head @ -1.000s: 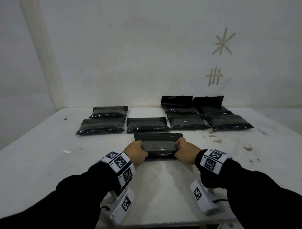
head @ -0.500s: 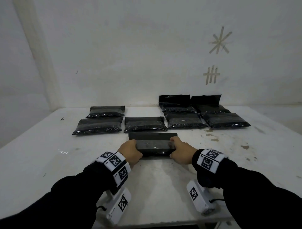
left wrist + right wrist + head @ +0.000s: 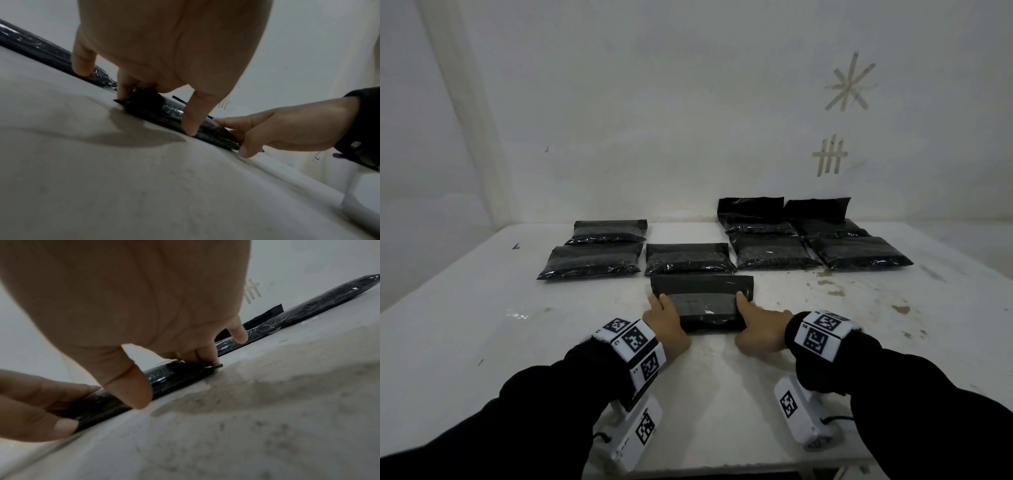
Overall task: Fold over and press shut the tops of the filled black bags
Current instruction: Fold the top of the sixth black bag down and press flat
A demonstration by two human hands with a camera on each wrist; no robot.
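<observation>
A filled black bag [image 3: 702, 305] lies flat on the white table [image 3: 482, 325] just in front of me, its top flap folded down over the body. My left hand [image 3: 666, 318] holds its left end and my right hand [image 3: 750, 322] its right end. In the wrist views the bag [image 3: 170, 112] [image 3: 164, 378] sits between each thumb at the near edge and the fingers pressed on top. The right index finger lies straight along the top.
Three flat black bags [image 3: 592, 260] lie at the back left and centre. Several more [image 3: 774, 253] lie at the back right, two with tops standing up [image 3: 751, 209] against the wall. Brown stains [image 3: 832, 287] mark the table on the right.
Both hands gripped the bag's ends with curled fingers before. Now the fingers reach further forward over the top and press down. The bag lies flatter.
</observation>
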